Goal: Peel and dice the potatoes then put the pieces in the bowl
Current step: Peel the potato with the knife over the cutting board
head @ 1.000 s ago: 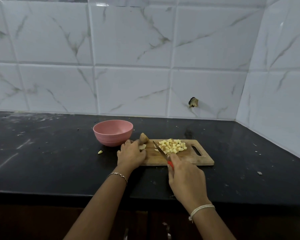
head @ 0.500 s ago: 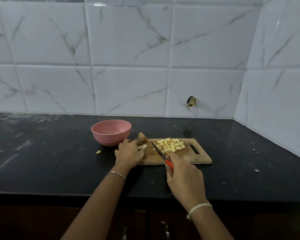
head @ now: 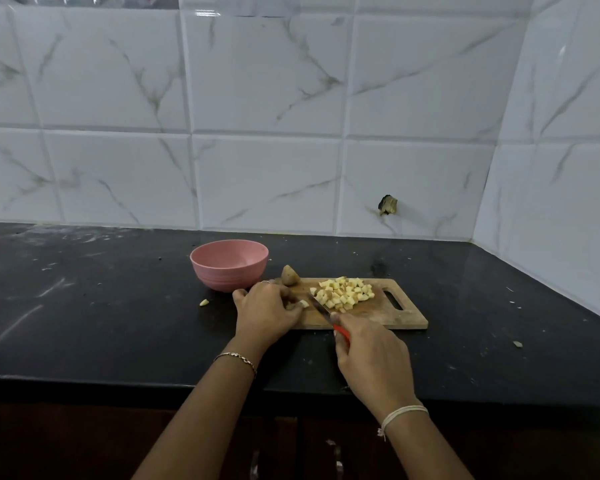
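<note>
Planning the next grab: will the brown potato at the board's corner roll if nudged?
Probably: the brown potato looks rounded and sits at the cutting board edge, so it may roll off. Its dull skin likely grips well.

Home kitchen. Black stone countertop across mid frame, white marble-look wall tiles filling top and right corner. Wooden cutting board with diced potato at centre, pink bowl just left of it.
</note>
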`<action>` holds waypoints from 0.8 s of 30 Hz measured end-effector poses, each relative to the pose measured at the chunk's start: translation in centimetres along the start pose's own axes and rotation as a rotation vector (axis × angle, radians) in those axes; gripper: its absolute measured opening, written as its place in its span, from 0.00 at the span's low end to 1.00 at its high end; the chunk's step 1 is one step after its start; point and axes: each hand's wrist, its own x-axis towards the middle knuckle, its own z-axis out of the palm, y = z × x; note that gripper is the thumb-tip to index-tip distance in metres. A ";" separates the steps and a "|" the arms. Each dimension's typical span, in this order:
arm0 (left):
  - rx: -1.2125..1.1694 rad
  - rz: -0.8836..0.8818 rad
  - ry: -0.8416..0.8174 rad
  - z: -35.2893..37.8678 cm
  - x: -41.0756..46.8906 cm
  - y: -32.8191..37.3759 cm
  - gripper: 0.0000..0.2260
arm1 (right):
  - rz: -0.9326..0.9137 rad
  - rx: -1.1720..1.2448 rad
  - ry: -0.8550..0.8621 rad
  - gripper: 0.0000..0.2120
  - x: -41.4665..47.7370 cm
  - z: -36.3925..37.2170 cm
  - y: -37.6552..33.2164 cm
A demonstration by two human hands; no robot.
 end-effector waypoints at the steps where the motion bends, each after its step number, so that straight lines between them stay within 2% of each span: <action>1: -0.007 0.004 0.000 -0.1 -0.1 0.0 0.09 | -0.004 -0.003 -0.004 0.15 0.0 0.0 -0.1; 8: -0.103 -0.048 -0.063 -0.1 -0.1 0.0 0.09 | -0.029 -0.020 -0.033 0.16 0.0 -0.3 -0.3; 14: -0.080 -0.116 -0.027 0.4 0.3 -0.6 0.12 | -0.071 -0.045 -0.086 0.16 0.2 -0.5 -0.6; 20: -0.108 -0.124 -0.052 0.5 0.5 -0.5 0.13 | -0.190 -0.167 -0.173 0.09 1.1 -1.2 -1.4; 24: -0.161 -0.157 -0.075 0.1 0.2 -0.5 0.09 | -0.229 -0.187 -0.173 0.07 1.3 -1.3 -2.3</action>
